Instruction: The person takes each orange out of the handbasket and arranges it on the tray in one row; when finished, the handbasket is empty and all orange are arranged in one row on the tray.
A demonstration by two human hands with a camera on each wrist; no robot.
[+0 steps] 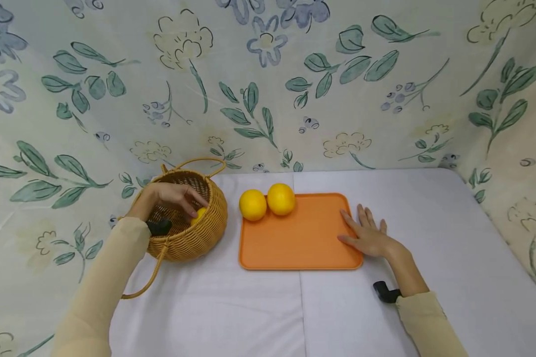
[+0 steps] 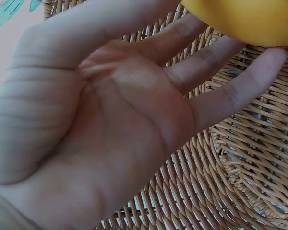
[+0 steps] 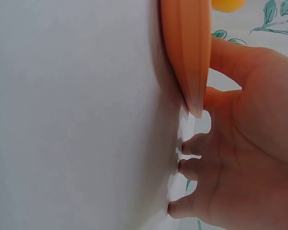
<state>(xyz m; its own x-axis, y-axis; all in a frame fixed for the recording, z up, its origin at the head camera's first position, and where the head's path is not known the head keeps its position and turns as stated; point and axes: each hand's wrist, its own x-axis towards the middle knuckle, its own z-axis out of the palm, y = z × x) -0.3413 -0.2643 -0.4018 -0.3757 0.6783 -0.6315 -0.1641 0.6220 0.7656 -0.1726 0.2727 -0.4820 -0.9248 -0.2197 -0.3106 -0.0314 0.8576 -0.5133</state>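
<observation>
My left hand (image 1: 176,196) reaches down inside a wicker basket (image 1: 207,233) that tilts towards the right. Its fingers and thumb hold a yellow round fruit (image 1: 199,215), which looks like an orange; the left wrist view shows the fruit (image 2: 249,21) at the fingertips, partly cut off by the frame. Two more such fruits, one (image 1: 252,205) beside the other (image 1: 281,199), sit at the back left corner of an orange tray (image 1: 299,243). My right hand (image 1: 369,237) lies spread at the tray's right edge, thumb and index finger touching the rim, the other fingertips on the cloth.
A white cloth (image 1: 223,307) covers the table, with a floral curtain (image 1: 268,99) behind and at both sides. The basket's handles stick out, one (image 1: 154,280) towards the front and one (image 1: 201,161) at the back. A black wrist camera (image 1: 386,292) sits on my right wrist.
</observation>
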